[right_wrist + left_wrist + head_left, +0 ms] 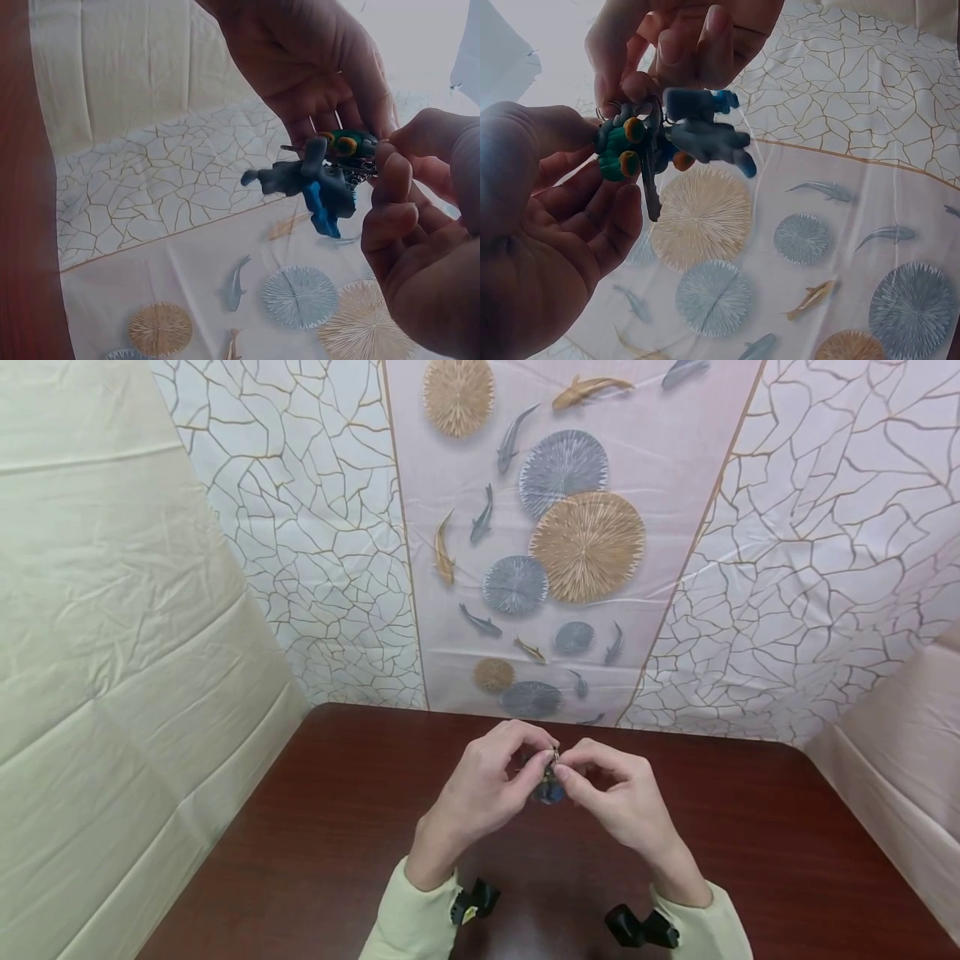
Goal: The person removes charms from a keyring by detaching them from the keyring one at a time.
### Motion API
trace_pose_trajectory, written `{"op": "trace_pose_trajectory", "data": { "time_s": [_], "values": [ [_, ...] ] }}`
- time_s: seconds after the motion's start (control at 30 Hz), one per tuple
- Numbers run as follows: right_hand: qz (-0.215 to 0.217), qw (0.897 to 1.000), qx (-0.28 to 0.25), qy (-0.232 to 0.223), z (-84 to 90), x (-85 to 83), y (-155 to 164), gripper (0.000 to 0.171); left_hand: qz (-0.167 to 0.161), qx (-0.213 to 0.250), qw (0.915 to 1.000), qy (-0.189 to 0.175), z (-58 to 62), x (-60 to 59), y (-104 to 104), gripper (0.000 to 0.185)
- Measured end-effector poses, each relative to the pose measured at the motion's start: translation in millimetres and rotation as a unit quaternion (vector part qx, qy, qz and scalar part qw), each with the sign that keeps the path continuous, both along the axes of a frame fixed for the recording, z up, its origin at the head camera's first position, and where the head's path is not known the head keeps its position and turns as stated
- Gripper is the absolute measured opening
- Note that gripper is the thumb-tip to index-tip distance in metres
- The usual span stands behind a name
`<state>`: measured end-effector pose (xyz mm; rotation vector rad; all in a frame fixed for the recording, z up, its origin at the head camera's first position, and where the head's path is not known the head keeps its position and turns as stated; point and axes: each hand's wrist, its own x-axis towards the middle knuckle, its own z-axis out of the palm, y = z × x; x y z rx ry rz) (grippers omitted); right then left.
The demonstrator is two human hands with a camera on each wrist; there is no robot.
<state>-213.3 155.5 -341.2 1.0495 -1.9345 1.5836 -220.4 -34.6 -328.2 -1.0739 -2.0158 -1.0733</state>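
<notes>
A small keychain figure [550, 789] hangs between my two hands above the dark red-brown table [337, 827]. It has a grey-blue body [705, 139], a green part with orange dots [615, 154] and a thin metal ring at the top. My left hand [525, 768] holds the green end with thumb and curled fingers [607, 217]. My right hand [581, 772] pinches the top of the figure by the ring, fingertips [386, 169] against it. In the right wrist view the figure [315, 184] dangles below the left hand [315, 67].
A cloth backdrop [570, 543] printed with fish and round fans stands behind the table's far edge. Cream cloth walls [112, 652] close in on the left and right. Black wrist mounts [476, 902] sit at both sleeves near the front edge.
</notes>
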Motion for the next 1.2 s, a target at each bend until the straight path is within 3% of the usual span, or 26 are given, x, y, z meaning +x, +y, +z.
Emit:
{"op": "trace_pose_trajectory", "data": {
  "time_s": [0.4,0.6,0.97,1.2],
  "values": [
    [0.034,0.998,-0.017,0.051,-4.4,-3.9,-3,0.028,-0.013,0.029,0.9988,-0.037,0.5,2.5,-2,0.007],
    [0.033,0.997,-0.018,0.07,-3.6,-4.4,-3,0.029,-0.015,0.049,0.9982,-0.031,-0.1,1.0,-2,0.006],
    [0.013,0.998,-0.011,0.062,-5.2,-6.4,1,0.027,0.024,0.031,0.9983,-0.042,-2.5,-5.6,-10,0.004],
    [0.006,0.998,-0.011,0.056,-4.8,-7.4,3,0.025,0.01,0.033,0.9972,-0.066,-3.5,-7.5,-13,0.003]
  ]
}}
